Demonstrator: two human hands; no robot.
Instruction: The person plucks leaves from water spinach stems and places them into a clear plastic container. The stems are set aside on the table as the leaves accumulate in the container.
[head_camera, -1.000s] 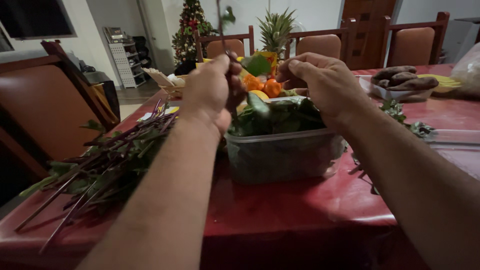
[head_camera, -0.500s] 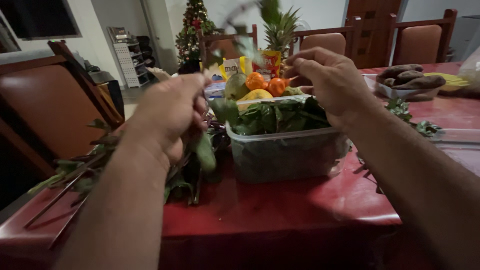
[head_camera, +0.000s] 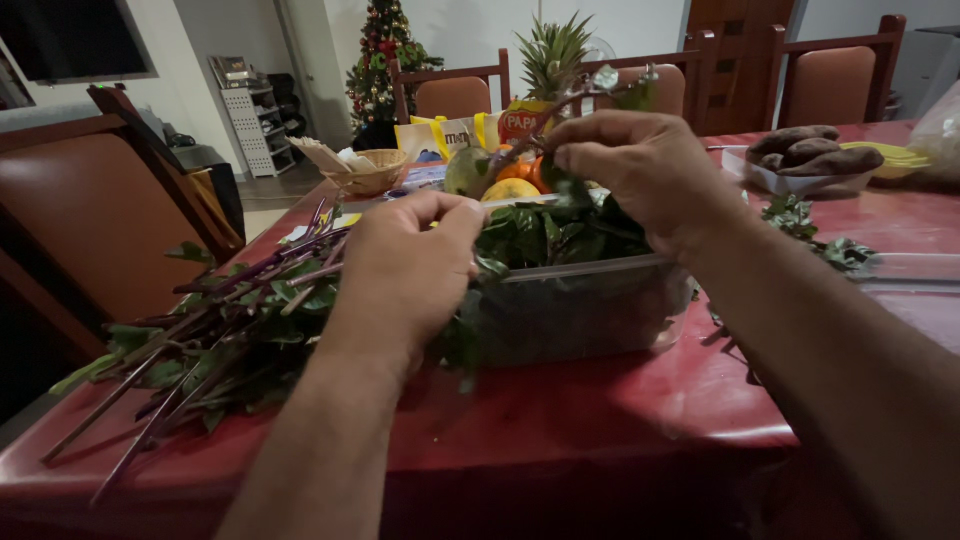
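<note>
**Red bench, leaves coming off the stem**

Red cloth covers the bench (head_camera: 600, 400), with chairs and a decorated tree behind. At the centre of it, a thin purplish stem (head_camera: 560, 100) with a few small leaves left at its tip is pinched between the fingertips of the right hand (head_camera: 640, 170), closed tight on it, held just above the clear plastic tub (head_camera: 590, 310). That tub is heaped with loose dark green leaves (head_camera: 545, 235). The left hand (head_camera: 405, 275) hangs at the tub's near-left corner, fingers curled together; whether it holds leaves I cannot tell. Beside it lies a pile of stalks (head_camera: 215, 335), purple-stemmed, some with leaves on. Beyond the tub stand a pineapple (head_camera: 553, 55), oranges and a wicker basket (head_camera: 365, 170).

This looks like the stripping step, nearly through on this stem. The last tip leaves call for a gentle pull over the tub.
</note>
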